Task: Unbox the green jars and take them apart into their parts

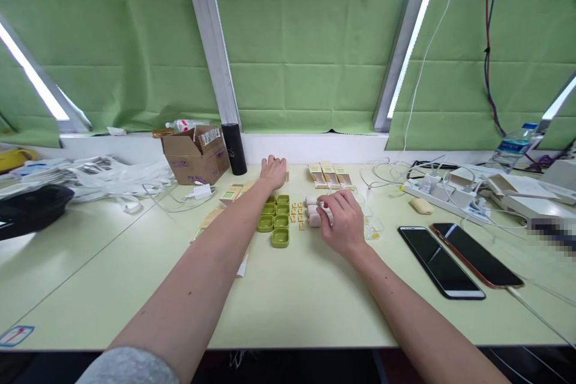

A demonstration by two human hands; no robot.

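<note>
My left hand (273, 172) reaches to the back of the table, beyond the green square trays (280, 237), its fingers bent over a small card box (287, 175); what its fingertips touch is hidden. My right hand (342, 219) is curled beside several pale pink cylinders (314, 219), thumb and forefinger close together at their right ends. Whatever sits between those fingers is too small to make out. Small yellow pieces (301, 226) lie in rows between the trays and the cylinders. Clear plastic pieces (373, 228) rest right of my right hand.
Open card boxes (330, 177) stand at the back, with others (207, 222) partly behind my left forearm. A carton (195, 159) and black cylinder (234, 149) are back left. Two phones (441, 261), a power strip (443, 197) and cables occupy the right.
</note>
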